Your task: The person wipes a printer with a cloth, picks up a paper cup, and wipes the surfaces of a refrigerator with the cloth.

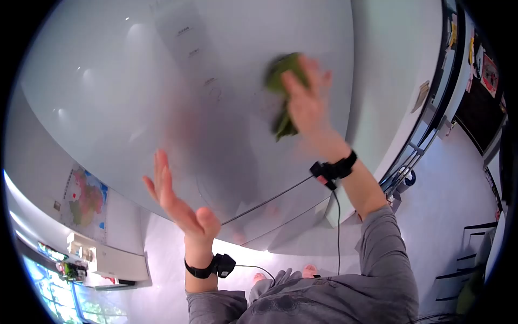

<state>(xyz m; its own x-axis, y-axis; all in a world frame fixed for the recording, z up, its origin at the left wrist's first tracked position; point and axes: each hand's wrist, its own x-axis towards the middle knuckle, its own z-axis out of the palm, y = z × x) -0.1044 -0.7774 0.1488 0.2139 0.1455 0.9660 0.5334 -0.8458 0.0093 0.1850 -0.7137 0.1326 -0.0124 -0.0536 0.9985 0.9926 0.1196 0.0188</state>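
My right hand (310, 102) presses a crumpled green cloth (283, 75) against a large glossy whiteboard (108, 102). Its fingers lie over the cloth and are blurred by motion; one end of the cloth hangs below the palm. Lower on the left, my left hand (181, 202) is raised in front of the board with fingers stretched out, holding nothing. A few small printed lines and a faint handwritten mark (216, 94) show on the board, left of the cloth. Each wrist wears a black strap with a small device.
Thin black cables run from the wrist devices, one crossing in front of the board. To the right are a glass door frame (426, 124) and a dark shelf with papers. A map (86, 200) hangs at lower left above a white cabinet (116, 259). Chairs stand at lower right.
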